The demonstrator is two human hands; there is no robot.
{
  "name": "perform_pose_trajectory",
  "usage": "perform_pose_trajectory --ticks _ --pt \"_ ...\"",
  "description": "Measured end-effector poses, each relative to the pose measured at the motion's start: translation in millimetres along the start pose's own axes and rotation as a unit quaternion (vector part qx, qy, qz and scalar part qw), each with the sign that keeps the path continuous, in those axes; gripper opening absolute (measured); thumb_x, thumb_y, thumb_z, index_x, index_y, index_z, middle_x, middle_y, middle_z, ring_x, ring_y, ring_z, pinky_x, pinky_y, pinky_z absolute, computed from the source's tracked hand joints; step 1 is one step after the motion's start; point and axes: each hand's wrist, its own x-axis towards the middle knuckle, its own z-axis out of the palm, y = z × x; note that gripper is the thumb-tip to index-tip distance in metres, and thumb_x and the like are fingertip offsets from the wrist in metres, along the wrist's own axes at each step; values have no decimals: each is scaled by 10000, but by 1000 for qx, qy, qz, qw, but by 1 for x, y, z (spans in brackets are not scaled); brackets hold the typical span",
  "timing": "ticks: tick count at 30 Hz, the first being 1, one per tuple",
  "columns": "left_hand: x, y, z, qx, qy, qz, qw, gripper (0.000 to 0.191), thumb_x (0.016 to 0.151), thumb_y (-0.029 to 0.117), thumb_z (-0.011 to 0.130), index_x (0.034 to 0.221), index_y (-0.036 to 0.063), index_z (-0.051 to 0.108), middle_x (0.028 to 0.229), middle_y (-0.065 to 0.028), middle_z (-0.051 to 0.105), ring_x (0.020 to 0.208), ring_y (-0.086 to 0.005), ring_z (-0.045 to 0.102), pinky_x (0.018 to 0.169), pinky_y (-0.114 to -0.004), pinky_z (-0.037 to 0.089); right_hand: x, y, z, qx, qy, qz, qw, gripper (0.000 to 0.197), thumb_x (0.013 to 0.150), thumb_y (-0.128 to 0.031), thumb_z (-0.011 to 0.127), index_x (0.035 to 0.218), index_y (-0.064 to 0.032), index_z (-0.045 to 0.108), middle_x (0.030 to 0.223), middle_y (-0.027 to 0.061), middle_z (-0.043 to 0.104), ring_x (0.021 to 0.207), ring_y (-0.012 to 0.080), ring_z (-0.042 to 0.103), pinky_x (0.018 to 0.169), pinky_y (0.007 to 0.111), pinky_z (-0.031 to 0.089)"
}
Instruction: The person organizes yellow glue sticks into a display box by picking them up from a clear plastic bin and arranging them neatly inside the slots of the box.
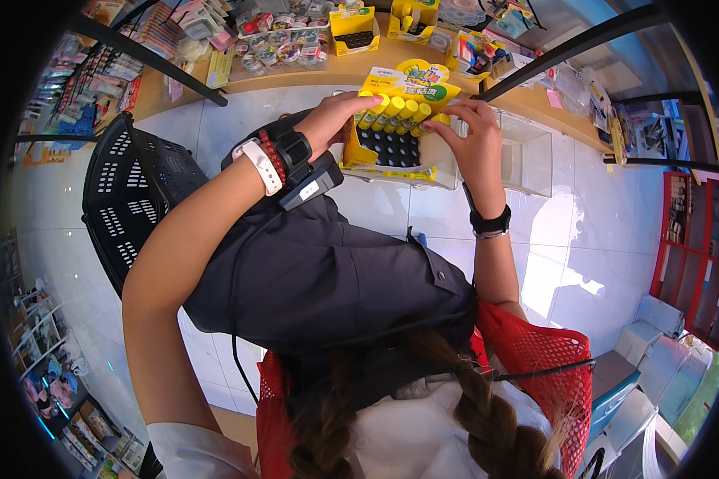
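Note:
A yellow display box of glue sticks [359, 152] is tilted before me, its printed header card at the back. Yellow-capped glue sticks [397, 112] stand in its rear row; in front of them is a black insert [389, 148] with empty round holes. My left hand [334, 120] grips the box's left side, its thumb on the top near the leftmost caps. At the right end of the row, the thumb and fingers of my right hand [473, 129] are around a yellow glue stick [437, 123]; part of it is hidden. Below the box sits a clear plastic bin [446, 175].
A wooden shelf [311, 75] curves behind the box, holding small clear tubs [287, 52] and open yellow boxes [355, 45]. A black plastic basket [120, 197] stands at the left. Another clear bin [524, 149] is at the right. Black metal bars [150, 57] cross above the shelf.

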Motion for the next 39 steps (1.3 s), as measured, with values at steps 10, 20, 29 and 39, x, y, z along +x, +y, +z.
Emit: perform_pose_trajectory --ticks 10,20,29,39 --pt "3 1 -1 6 3 -9 1000 503 856 408 632 1219 70 548 1008 -33 640 834 -100 627 712 -249 479 0 6 0 23 -19 -4 1000 277 695 -156 809 927 -37 714 988 91 632 799 202 596 642 297 469" --pt "5 -3 5 -19 24 8 999 461 847 399 645 1165 72 580 840 14 611 628 -51 533 536 -213 365 -3 -1 -9 16 -12 64 998 288 703 -192 810 896 -9 699 1045 133 648 770 235 637 597 304 489" --pt "10 -6 -2 10 26 7 1000 435 848 392 646 1122 56 604 750 18 581 560 -51 488 506 -210 348 -7 -1 -3 24 -22 71 997 249 709 -178 802 889 -28 719 1048 145 654 834 254 643 640 316 500" --pt "6 -7 6 -22 41 32 998 416 846 400 649 1080 57 624 767 18 585 605 -55 499 536 -223 360 -11 1 3 44 -38 78 995 247 712 -122 786 906 6 705 1056 159 650 935 307 639 790 352 508"
